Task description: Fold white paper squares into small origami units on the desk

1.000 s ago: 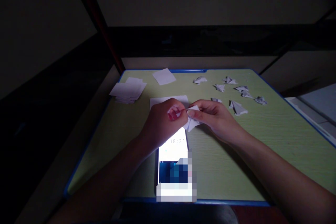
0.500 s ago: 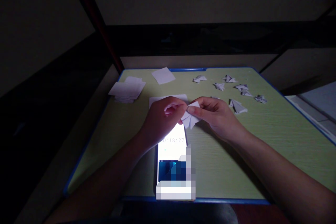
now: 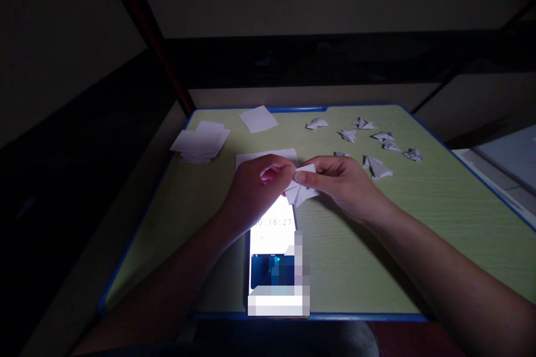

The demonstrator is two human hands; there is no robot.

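A small piece of folded white paper point(image 3: 305, 191) is held between my two hands, above the top end of a lit phone point(image 3: 273, 234). My left hand point(image 3: 262, 181) is closed, with thumb and fingertips pinched at the paper's left edge. From the other side my right hand point(image 3: 341, 181) grips it, the thumb pressed flat on its front. Creased flaps fan out at the paper's lower edge. Behind my left hand lies a flat white sheet point(image 3: 268, 155), partly hidden by that hand.
A loose stack of white paper squares point(image 3: 200, 142) lies at the table's left edge, and a single square point(image 3: 258, 119) at the back. Several small folded paper shapes point(image 3: 377, 167) are scattered at the right on the green table point(image 3: 419, 245). White boards point(image 3: 508, 164) stand beyond the table's right edge.
The folded paper has turned a little in my fingers, and its lower flaps sit differently. Both hands keep their hold. The whole view has shifted slightly.
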